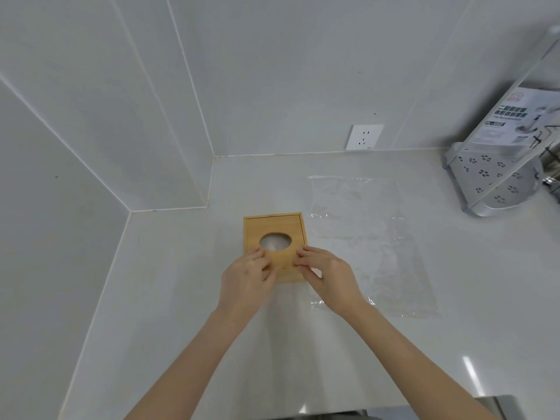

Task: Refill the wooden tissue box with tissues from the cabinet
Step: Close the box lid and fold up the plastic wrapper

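The wooden tissue box point(274, 224) sits on the white countertop near the wall corner. Its sliding lid has an oval hole point(275, 241), and white tissue shows through it. My left hand point(247, 275) rests on the box's near left edge, fingers curled on the lid. My right hand point(325, 274) presses on the near right corner, fingertips on the lid and thumb down the box's side. Both hands hide the box's near edge.
A clear, empty plastic wrapper point(363, 237) lies flat on the counter just right of the box. A metal rack point(497, 180) with a printed card stands at the far right. A wall socket point(364, 137) is behind. A steel edge point(497, 403) shows at the bottom right.
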{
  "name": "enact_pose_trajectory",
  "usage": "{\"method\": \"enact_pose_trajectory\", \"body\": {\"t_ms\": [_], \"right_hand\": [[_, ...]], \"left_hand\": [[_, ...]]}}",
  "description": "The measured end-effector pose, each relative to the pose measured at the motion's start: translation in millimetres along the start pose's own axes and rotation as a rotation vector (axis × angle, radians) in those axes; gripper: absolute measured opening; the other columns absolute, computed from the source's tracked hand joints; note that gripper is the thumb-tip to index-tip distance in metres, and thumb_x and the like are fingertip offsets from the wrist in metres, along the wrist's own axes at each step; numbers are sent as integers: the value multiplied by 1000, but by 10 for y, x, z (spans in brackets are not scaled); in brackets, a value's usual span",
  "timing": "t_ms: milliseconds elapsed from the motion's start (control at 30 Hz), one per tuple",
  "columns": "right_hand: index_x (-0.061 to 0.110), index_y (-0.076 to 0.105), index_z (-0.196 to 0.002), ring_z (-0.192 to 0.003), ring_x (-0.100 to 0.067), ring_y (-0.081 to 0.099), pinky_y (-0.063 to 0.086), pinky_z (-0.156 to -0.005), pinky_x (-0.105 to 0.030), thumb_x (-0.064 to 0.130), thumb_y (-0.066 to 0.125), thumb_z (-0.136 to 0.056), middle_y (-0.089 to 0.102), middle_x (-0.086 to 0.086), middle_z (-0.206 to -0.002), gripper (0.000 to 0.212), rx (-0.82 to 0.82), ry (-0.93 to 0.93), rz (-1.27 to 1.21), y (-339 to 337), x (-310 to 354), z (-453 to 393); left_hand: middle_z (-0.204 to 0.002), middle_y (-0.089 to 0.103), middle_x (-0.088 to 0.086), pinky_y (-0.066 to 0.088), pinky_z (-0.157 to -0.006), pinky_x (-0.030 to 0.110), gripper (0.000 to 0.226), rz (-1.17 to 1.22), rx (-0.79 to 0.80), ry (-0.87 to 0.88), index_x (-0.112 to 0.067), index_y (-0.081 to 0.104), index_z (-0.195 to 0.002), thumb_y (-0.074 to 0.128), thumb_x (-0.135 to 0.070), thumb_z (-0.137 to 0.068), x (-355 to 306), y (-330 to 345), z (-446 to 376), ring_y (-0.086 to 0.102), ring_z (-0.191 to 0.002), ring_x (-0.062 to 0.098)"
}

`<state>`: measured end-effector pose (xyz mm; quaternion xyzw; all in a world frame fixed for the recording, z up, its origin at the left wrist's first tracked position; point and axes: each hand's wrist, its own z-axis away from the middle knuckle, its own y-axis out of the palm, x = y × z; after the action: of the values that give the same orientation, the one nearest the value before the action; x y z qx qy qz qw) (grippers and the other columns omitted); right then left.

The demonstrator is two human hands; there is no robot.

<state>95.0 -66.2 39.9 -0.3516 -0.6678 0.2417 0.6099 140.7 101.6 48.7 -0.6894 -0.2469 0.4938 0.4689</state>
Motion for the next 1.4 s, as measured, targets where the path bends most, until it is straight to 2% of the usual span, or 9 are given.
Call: {"method": "enact_pose_trajectory", "body": {"t_ms": [133,267,400,533,767,1000,1133,1300,1400], "right_hand": [[28,70,-88,-73,7,60,43,-68,-6,13,62,-87,67,21,-85,17,15,220,-338,-344,-128,-62],[25,68,-88,-67,6,61,42,-62,-3,11,63,-85,66,15,-74,15,-39,336,-406,-796,-539,-137],[13,69,-96,-81,-15,63,44,-69,-12,11,62,-85,68,5,-82,13,-111,452,-304,-1151,-1105,-193],[9,64,-110,-88,-19,61,41,-75,-23,16,63,-85,68,-5,-108,27,-62,555,-152,-1232,-1608,-238],[9,45,-129,-120,-29,48,43,-92,-40,28,63,-83,47,-12,-131,53,-39,812,-47,-1165,-1989,-297],[5,43,-131,-88,-21,53,41,-83,-28,12,66,-80,55,-1,-80,56,-128,985,-358,-1141,-2005,-418],[7,67,-97,-79,-23,61,52,-81,-35,11,66,-75,63,1,-76,22,-117,1050,-442,-1126,-2108,-436],[4,68,-89,-68,-19,60,49,-71,-34,5,64,-77,63,0,-69,13,-148,990,-513,-1220,-2246,-378],[9,61,-86,-50,-8,65,48,-57,-28,4,58,-83,67,-7,-71,7,-161,951,-616,-1334,-2247,-320]], "left_hand": [[-95,70,4,48,-75,34,20,110,-84,-66,-13,68,-98,58,-25,-86,-371,-50,-137,63,-87,25],[-100,67,6,45,-81,31,26,248,-115,-41,-10,61,-114,54,-15,-89,-781,126,-339,61,-92,23],[-117,61,15,42,-92,32,32,308,-61,-84,-2,55,-121,52,-6,-90,-1083,462,-546,57,-106,30],[-151,24,18,15,-109,22,49,299,48,-214,4,29,-139,45,-10,-95,-1255,862,-733,22,-140,26],[-151,-4,30,5,-116,41,64,73,224,-480,0,7,-144,44,-19,-95,-1233,1253,-885,-4,-141,38],[-152,3,24,14,-113,39,70,123,190,-531,-3,13,-143,55,-18,-89,-1195,1311,-915,4,-140,37],[-146,20,22,20,-107,36,77,184,114,-512,-1,21,-141,66,-12,-79,-1150,1293,-946,22,-129,39],[-125,41,17,32,-95,28,67,394,-5,-554,-8,26,-141,57,0,-83,-1123,1241,-941,45,-107,27],[-85,52,4,44,-82,33,58,547,-71,-608,-13,34,-138,52,2,-85,-1116,1191,-925,49,-79,20]]}}
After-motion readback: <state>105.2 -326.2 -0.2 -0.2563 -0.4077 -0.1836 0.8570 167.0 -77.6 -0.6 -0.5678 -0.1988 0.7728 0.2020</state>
